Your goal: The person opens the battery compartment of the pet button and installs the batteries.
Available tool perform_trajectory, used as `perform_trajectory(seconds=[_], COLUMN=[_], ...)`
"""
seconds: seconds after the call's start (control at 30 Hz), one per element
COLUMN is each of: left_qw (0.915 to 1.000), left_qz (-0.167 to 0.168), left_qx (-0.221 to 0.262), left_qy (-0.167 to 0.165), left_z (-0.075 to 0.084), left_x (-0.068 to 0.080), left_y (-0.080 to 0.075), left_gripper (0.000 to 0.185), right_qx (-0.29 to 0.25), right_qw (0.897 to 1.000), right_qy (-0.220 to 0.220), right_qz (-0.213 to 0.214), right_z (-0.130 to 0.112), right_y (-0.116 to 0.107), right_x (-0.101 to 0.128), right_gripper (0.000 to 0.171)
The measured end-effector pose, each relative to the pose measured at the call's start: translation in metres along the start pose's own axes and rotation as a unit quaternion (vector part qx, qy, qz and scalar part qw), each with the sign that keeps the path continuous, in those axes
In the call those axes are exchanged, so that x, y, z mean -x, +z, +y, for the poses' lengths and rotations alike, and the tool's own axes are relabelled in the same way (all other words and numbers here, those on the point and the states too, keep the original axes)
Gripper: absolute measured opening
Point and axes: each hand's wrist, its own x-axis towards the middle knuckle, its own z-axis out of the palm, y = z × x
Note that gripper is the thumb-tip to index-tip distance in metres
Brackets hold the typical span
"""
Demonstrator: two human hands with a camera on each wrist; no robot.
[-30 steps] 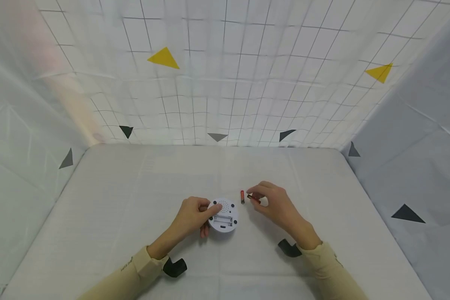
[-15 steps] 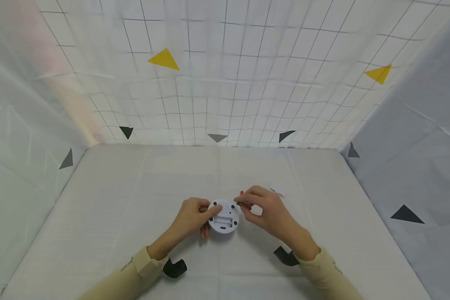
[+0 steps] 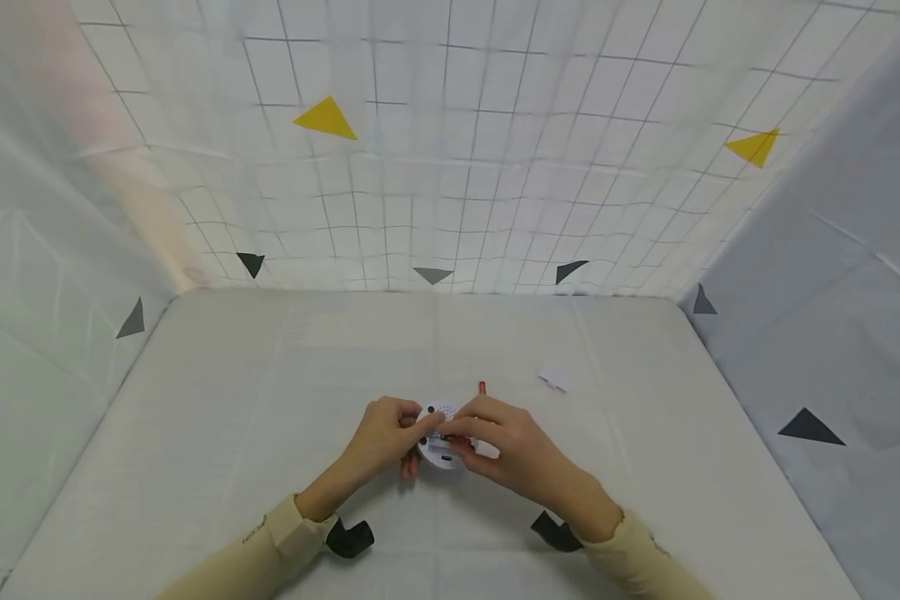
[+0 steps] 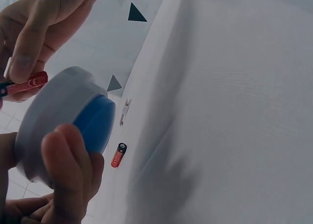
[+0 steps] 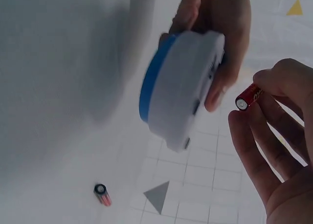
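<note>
My left hand (image 3: 387,434) grips a round white device (image 3: 438,455) and holds it tilted up off the table. Its blue face (image 4: 95,123) points down and its underside faces me. My right hand (image 3: 498,442) pinches a red battery (image 5: 248,97) between thumb and fingers, right over the device's underside. In the left wrist view the same battery (image 4: 25,84) shows beside the device's rim (image 4: 54,116). A second red battery (image 3: 482,387) lies on the table just beyond the hands.
A small white flat piece (image 3: 554,379) lies on the white table (image 3: 232,400) to the right of the loose battery. White cloth walls with grid lines and triangle marks close in the table on three sides.
My right hand has carried the red battery leftward from beside the loose battery to over the device's underside. The left hand and the device have stayed put.
</note>
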Motion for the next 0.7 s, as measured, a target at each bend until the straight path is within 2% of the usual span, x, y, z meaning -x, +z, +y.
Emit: perform_trajectory(seconds=[0.13, 0.7], left_qw=[1.0, 1.0], left_qz=[0.003, -0.003], left_qx=[0.0, 0.005], left_qy=[0.0, -0.007], left_z=[0.0, -0.001], left_x=[0.001, 0.001], left_y=[0.001, 0.005], left_gripper=[0.048, 0.047], right_qx=[0.01, 0.037], right_qw=[1.0, 0.999], right_qy=[-0.024, -0.019], right_qz=[-0.004, -0.031], right_z=[-0.004, -0.007], right_y=[0.008, 0.024], right_x=[-0.001, 0.004], right_gripper=[0.037, 0.034])
